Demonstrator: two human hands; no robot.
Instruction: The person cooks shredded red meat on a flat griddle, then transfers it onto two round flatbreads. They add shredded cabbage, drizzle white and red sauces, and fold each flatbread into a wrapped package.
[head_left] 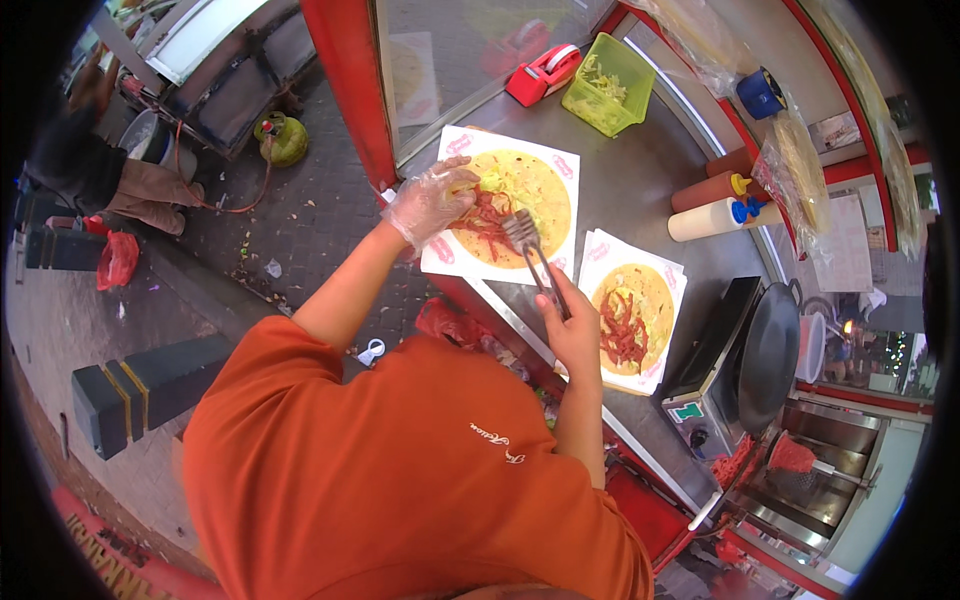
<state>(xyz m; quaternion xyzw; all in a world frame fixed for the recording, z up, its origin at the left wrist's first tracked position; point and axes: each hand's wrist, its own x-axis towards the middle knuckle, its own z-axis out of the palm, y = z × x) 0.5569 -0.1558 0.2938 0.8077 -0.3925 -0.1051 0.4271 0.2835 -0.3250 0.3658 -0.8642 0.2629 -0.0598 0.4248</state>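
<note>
My left hand [435, 205], in a clear plastic glove, lies at the left edge of a round flatbread [540, 180], its fingers bent but apart over the filling. Shredded lettuce and red meat strips [482, 222] lie on that flatbread, which rests on white printed paper [447, 262]. Bare, my right hand [568, 325] is closed around metal tongs [532, 255], their slotted tips down at the flatbread beside the meat. To the right, a second flatbread [655, 310] topped with red meat strips sits on stacked paper sheets [605, 250].
At the counter's back stand a red tape dispenser [543, 75] and a green basket [632, 95] of shredded lettuce. Sauce bottles [705, 215] lie at the right, behind a black pan [768, 355] on a stove [700, 410]. A person [110, 165] is at the far left.
</note>
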